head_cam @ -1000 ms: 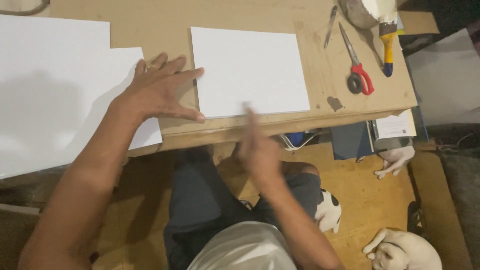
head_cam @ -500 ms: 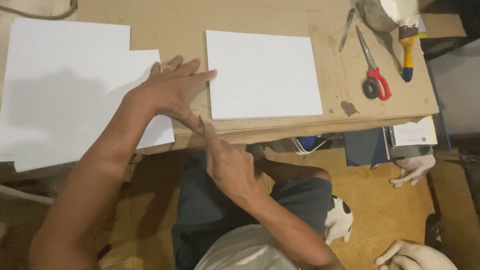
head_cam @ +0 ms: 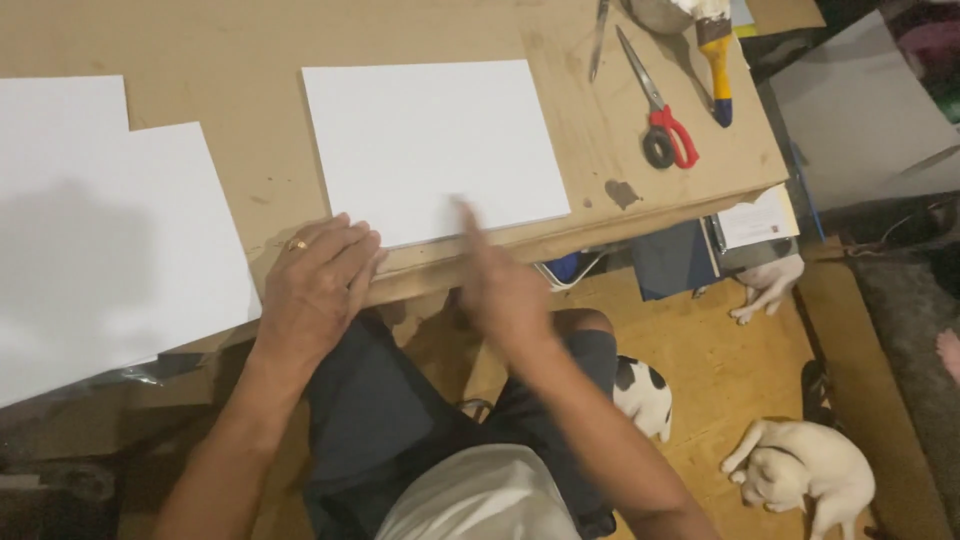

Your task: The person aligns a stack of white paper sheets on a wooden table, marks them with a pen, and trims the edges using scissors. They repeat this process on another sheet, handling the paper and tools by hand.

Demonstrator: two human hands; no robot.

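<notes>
White board (head_cam: 435, 145) lies flat near the table (head_cam: 250, 60) edge. Left hand (head_cam: 315, 285) rests open, touching its corner; right hand (head_cam: 500, 285) blurred, empty, grip unclear. Advise steadying the corner firmly.

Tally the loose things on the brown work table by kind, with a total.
White rectangular sheets: 3
Red-handled scissors: 1
Yellow-and-blue-handled brush: 1
Slim grey metal tool: 1
Total: 6
</notes>
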